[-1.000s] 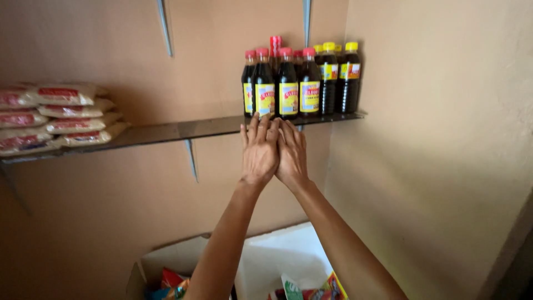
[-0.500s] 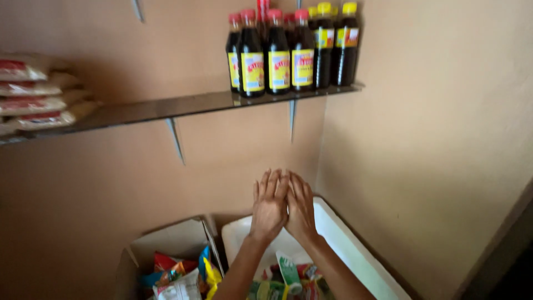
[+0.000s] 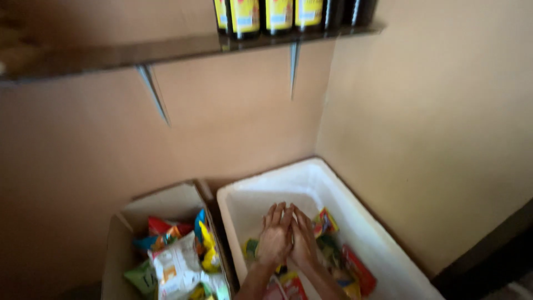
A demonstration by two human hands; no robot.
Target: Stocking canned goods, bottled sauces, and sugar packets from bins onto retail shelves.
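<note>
Hands are held side by side, left hand [image 3: 276, 240] touching right hand [image 3: 304, 244], fingers stretched flat, nothing grasped, just above the snack packets [image 3: 333, 253] inside the white foam box [image 3: 261, 194]. Reaching for a packet appears to be the step in hand; curling the fingers round one would be called for next. Half a second earlier, the hands were higher, nearer the shelf [image 3: 166, 53] of bottles [image 3: 277, 16]. Beside the foam box, a cardboard box [image 3: 161, 203] of packets is seen.

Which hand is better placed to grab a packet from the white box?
Right, narrowly. Both hands hover pressed together inside the white box, but the right hand sits nearer the yellow-red packet and the heap along the box's right side. The left hand hangs over barer floor.
</note>
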